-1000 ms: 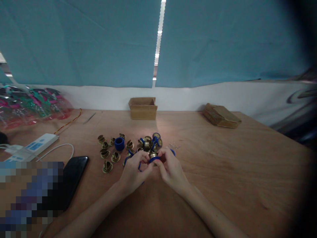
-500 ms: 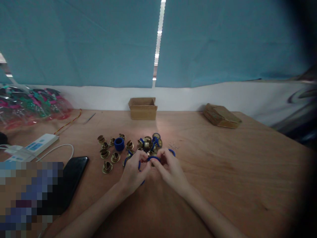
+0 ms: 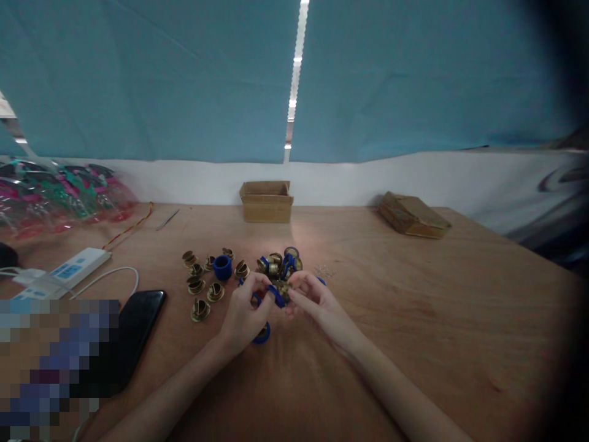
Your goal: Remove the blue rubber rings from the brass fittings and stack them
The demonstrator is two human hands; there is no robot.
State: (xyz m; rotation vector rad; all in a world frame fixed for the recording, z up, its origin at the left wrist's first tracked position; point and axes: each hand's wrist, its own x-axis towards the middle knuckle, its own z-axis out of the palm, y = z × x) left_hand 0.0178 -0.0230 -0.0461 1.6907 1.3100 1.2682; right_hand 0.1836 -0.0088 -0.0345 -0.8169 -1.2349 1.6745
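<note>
Between finger and thumb, my left hand point(image 3: 246, 313) grips a blue ring point(image 3: 277, 296), now standing at a slant. My right hand point(image 3: 319, 307) is closed at a small brass-coloured piece point(image 3: 285, 291) just right of the ring; whether ring and piece are joined I cannot make out. Behind my fingers lies a pile of round brass fittings point(image 3: 273, 267), some with blue rings. One blue-rimmed fitting point(image 3: 262, 333) lies below my left hand. Left of it are several loose brass fittings point(image 3: 215, 291) and a blue cup-like stack of rings point(image 3: 222, 268).
Tiny pale pins point(image 3: 326, 271) lie right of the pile. An open cardboard box point(image 3: 267, 212) and another carton point(image 3: 413, 216) stand at the back. On the left are a phone point(image 3: 138, 334), a power strip point(image 3: 73, 270), tweezers point(image 3: 167, 220) and bagged plastic items point(image 3: 64, 193).
The blue ring has turned from nearly flat to a slant, and the brass piece beside it shows. My right fingers have shifted slightly right. The blue-rimmed fitting below my left hand is more exposed.
</note>
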